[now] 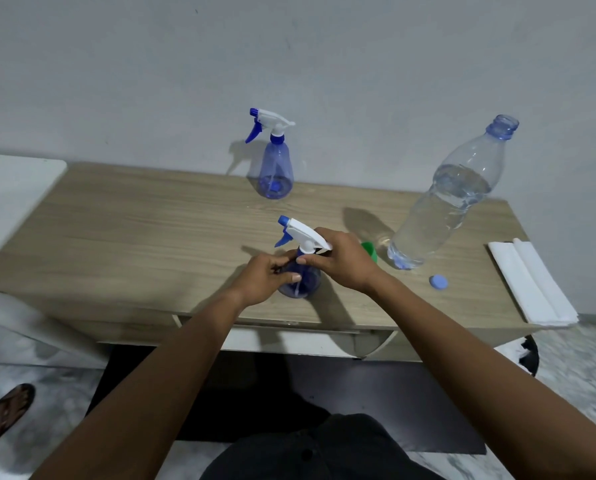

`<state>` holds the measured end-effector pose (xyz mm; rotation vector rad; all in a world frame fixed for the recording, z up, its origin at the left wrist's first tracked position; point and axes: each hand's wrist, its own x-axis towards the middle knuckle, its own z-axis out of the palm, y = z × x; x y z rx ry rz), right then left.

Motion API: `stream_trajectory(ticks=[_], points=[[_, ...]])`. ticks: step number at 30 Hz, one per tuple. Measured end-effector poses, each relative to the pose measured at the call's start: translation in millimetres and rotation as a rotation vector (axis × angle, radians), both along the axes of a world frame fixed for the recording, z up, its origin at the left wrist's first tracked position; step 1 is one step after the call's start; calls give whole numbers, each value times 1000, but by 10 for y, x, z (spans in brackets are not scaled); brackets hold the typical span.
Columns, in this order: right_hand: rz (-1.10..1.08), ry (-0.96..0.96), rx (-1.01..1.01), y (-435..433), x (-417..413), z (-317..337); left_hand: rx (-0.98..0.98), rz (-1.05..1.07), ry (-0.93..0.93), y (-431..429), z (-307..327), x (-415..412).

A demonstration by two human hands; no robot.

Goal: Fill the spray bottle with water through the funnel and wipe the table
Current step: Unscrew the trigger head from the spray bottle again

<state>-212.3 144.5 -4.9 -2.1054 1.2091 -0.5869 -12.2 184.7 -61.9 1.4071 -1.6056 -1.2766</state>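
Spray bottle (pixel 300 271) upright – gripped between left hand (pixel 262 277), right hand (pixel 341 261).

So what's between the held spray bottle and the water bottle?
A green funnel, partly hidden behind the right hand, seen in the head view.

A wood-grain table (pixel 116 237) stands against a grey wall (pixel 289 46) on marbled floor (pixel 583 358).

Legible text, labels, brands, numbers, signs: none observed on any object or surface in head view.
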Motion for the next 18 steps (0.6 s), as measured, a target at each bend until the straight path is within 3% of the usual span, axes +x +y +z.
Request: stream_trajectory(ticks=[8, 18], points=[[100, 73, 61, 6, -105, 89, -1, -2, 66, 7, -4, -16], [-18, 22, 26, 30, 21, 63, 21, 19, 19, 4, -7, -8]])
